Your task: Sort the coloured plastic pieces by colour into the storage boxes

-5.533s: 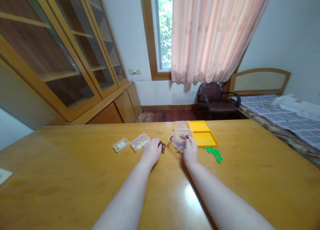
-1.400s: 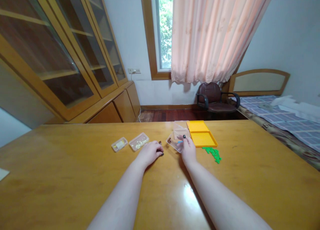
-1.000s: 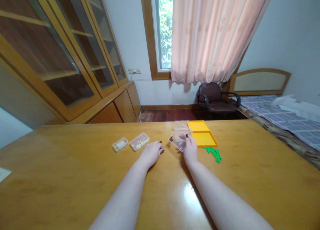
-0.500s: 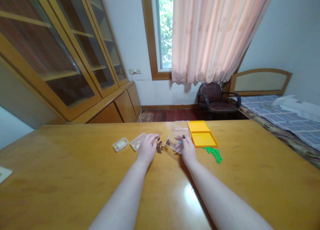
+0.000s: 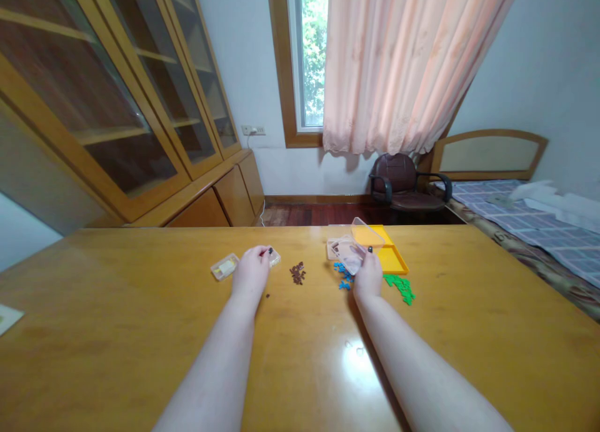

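My right hand is closed on a small clear plastic box and holds it tilted just above the wooden table. Blue pieces lie on the table right below it. My left hand rests over a clear case with pale pieces, fingers curled on it. A small heap of brown pieces lies between my hands. Another small clear case sits just left of my left hand.
An open yellow box lies behind my right hand, green pieces beside it. A clear box with raised lid stands by the yellow one. Beyond the table are a glass-fronted cabinet, a dark chair and a bed.
My left hand moved left off the brown pieces onto the case with pale pieces. My right hand lifted and tilted the clear box, and blue pieces now lie on the table below it.
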The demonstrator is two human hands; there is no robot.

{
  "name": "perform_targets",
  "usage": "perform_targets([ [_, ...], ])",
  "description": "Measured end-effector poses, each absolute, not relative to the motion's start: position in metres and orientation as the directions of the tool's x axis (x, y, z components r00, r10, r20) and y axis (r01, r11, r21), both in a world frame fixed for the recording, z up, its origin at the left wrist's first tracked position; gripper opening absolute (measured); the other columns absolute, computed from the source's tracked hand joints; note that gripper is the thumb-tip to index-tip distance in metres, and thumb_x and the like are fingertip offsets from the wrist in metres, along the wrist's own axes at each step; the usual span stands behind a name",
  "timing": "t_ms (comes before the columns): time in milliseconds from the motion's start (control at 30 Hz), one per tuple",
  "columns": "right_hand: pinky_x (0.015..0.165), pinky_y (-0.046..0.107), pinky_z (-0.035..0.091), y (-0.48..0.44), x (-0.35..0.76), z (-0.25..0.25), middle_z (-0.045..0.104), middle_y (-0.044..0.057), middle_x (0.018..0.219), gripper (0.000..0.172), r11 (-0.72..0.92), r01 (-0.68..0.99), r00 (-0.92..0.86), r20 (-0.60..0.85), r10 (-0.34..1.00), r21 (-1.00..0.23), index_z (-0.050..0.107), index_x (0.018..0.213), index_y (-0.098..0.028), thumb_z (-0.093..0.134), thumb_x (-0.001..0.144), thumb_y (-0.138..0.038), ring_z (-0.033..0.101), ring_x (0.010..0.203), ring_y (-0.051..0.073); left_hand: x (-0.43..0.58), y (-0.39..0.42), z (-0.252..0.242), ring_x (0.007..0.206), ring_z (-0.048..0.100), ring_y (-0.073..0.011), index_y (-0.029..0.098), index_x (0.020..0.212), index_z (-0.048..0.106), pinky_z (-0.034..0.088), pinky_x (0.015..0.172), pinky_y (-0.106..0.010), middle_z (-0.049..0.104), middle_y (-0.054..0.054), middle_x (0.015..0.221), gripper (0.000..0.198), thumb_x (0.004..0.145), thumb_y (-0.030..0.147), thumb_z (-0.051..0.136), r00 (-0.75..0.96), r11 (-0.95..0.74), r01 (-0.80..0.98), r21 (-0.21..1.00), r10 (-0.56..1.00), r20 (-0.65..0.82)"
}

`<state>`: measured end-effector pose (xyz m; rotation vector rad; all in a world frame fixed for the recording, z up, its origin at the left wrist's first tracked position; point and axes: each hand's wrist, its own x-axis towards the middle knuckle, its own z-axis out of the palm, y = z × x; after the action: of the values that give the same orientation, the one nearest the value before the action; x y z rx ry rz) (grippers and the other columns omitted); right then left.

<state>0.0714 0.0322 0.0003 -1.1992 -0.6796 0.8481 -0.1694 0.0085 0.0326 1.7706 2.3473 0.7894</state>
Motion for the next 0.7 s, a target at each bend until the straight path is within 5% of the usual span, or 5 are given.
perform_targets([
  [167, 0.045, 0.025, 0.042, 0.027, 0.056, -0.016, 0.068, 0.012, 0.099, 0.046, 0.110, -0.308, 0.330, 0.003, 0.944, -0.945, 0.059, 0.098, -0.013, 0.044, 0.078, -0.052, 0.057, 0.053, 0.012, -0.178, -0.003, 0.043, 0.080, 0.064, -0.0234, 0.016, 0.085, 0.066, 0.044, 0.067, -0.029, 0.069, -0.013, 0.088, 0.022, 0.076, 0.034, 0.056, -0.276, 0.301, 0.948, 0.101, 0.938, -0.209],
  [300, 0.042, 0.023, 0.041, 0.019, 0.049, -0.016, 0.068, 0.010, 0.098, 0.046, 0.118, -0.308, 0.211, 0.053, 0.976, -0.944, 0.059, 0.097, -0.014, 0.048, 0.077, -0.055, 0.056, 0.052, 0.011, -0.172, -0.003, 0.036, 0.078, 0.064, -0.0225, 0.015, 0.079, 0.067, 0.044, 0.066, -0.026, 0.070, -0.012, 0.086, 0.023, 0.063, 0.031, 0.069, -0.271, 0.314, 0.949, 0.035, 0.866, -0.419],
  [500, 0.040, 0.022, 0.040, 0.016, 0.044, -0.013, 0.068, 0.010, 0.097, 0.048, 0.105, -0.300, 0.183, 0.051, 0.982, -0.948, 0.060, 0.095, -0.015, 0.051, 0.075, -0.058, 0.056, 0.050, 0.011, -0.169, 0.001, 0.021, 0.066, 0.063, -0.0184, 0.018, 0.060, 0.065, 0.044, 0.065, -0.025, 0.067, -0.005, 0.061, 0.010, 0.063, 0.026, 0.068, -0.181, 0.256, 0.949, 0.185, 0.922, -0.343],
  [700, 0.038, 0.021, 0.039, 0.018, 0.044, -0.020, 0.068, 0.011, 0.096, 0.048, 0.074, -0.306, 0.136, 0.033, 0.990, -0.949, 0.060, 0.098, -0.015, 0.052, 0.075, -0.056, 0.055, 0.048, 0.010, -0.159, 0.002, 0.013, 0.061, 0.061, -0.0187, 0.016, 0.059, 0.062, 0.042, 0.060, -0.026, 0.064, -0.006, 0.059, 0.016, 0.073, 0.021, 0.055, -0.139, 0.200, 0.951, 0.235, 0.957, -0.254],
])
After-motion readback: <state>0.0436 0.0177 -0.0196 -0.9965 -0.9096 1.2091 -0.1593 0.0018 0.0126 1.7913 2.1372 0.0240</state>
